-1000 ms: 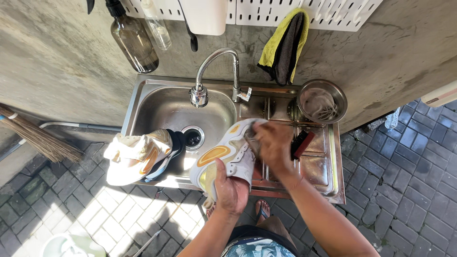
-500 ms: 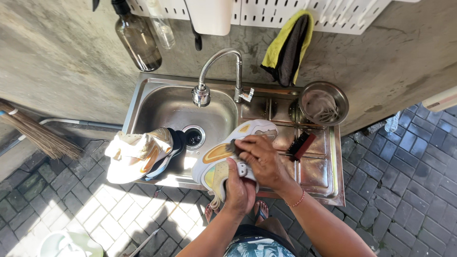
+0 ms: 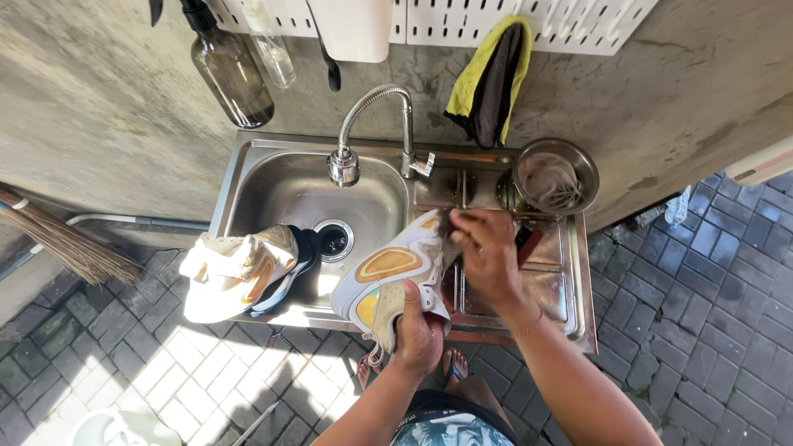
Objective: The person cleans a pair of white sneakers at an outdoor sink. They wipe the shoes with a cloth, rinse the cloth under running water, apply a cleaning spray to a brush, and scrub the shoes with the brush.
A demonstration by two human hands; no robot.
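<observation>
Left hand [image 3: 415,332] clamped around heel end of white-and-orange shoe [image 3: 395,277], held over sink [image 3: 273,186] rim. Right hand [image 3: 487,252] pressed on toe end, fingers closed on something dark, unclear what. Shoes: two; second shoe [image 3: 239,268] resting in basin. Strainer bowl [image 3: 555,176]: one.
</observation>
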